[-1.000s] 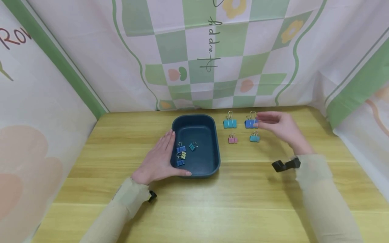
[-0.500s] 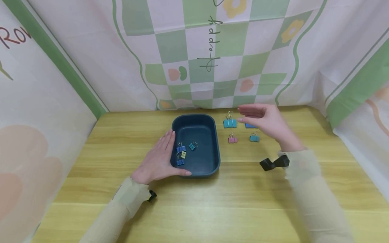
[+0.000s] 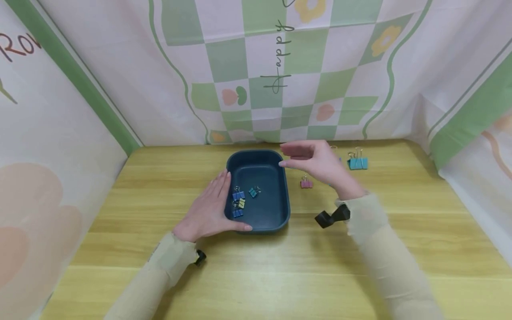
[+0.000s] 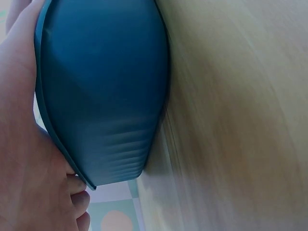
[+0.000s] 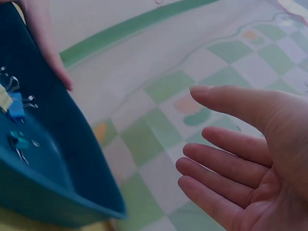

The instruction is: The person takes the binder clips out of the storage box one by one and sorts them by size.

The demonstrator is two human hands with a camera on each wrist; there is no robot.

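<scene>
In the head view my left hand rests along the left side of a dark blue rectangular tray, fingers straight at the rim and thumb at the near corner. The left wrist view shows the hand against the tray's rim. Inside the tray lie a blue binder clip, a yellow one, another blue one and a teal one. My right hand hovers by the tray's far right corner. Its fingers and thumb are apart, and the right wrist view shows nothing between them.
Right of the tray, a pink binder clip lies on the wooden table. A large teal clip stands farther right. My right hand mostly hides other clips beneath it. A patterned curtain hangs behind the table.
My right hand has moved left from beside the large blue clip to the tray's far right corner, uncovering the large teal clip at the right. My left hand and the tray stay put.
</scene>
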